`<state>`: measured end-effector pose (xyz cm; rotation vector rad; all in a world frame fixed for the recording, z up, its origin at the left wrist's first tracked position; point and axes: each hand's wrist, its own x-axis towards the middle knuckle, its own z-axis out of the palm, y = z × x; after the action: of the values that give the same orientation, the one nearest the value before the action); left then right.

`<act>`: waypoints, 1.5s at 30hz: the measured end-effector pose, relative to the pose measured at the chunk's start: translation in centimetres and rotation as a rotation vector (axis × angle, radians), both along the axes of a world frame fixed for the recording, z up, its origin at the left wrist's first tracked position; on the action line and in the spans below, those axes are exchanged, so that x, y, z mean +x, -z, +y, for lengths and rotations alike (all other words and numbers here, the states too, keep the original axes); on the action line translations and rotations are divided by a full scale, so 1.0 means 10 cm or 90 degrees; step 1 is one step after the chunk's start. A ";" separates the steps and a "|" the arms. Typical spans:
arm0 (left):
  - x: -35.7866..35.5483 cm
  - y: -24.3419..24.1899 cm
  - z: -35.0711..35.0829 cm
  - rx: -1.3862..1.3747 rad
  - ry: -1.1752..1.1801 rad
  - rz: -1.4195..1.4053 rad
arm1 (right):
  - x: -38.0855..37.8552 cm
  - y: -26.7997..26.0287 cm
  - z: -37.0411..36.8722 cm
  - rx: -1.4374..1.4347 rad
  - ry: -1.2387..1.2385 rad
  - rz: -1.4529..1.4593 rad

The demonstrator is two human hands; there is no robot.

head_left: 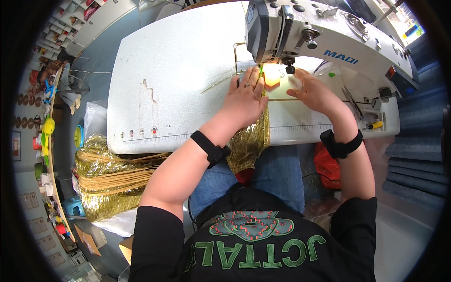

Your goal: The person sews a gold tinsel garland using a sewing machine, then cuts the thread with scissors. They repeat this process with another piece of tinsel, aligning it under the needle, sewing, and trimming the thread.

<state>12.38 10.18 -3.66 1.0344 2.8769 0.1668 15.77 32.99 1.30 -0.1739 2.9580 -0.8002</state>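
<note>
My left hand (246,97) lies palm down on the bed of a sewing machine (299,46), pressing a strip of gold metallic fringe trim (262,132). The trim's braided edge runs up beside my index finger and thumb towards the presser foot, where a bit of green material (261,69) shows. The trim's lower end hangs over the table's front edge, between my knees. To the right of the needle area, my right hand (312,90) has its fingers apart with nothing visible in it. A brightly lit orange piece (273,84) lies between both hands.
More gold fringe (112,179) is bundled at the left, below the white machine table (169,81). Thread snips (352,102) and a yellow-handled screwdriver (374,125) lie at the right. A red bag (326,167) is under the table. Blue fabric (415,158) hangs at far right.
</note>
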 end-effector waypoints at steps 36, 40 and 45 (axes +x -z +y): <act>1.04 -0.07 -0.16 0.531 0.057 -0.040 | 1.34 0.65 -0.45 0.047 -0.056 0.403; 1.05 0.03 -0.22 0.515 0.097 -0.032 | 1.22 0.90 -0.71 0.144 0.001 0.367; 1.00 0.10 -0.43 0.469 0.139 0.001 | 1.22 0.90 -0.81 0.034 -0.068 0.387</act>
<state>22.35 5.85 -4.67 1.4142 2.6987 1.2696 28.02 24.85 -7.68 -0.6761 3.4775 -0.7606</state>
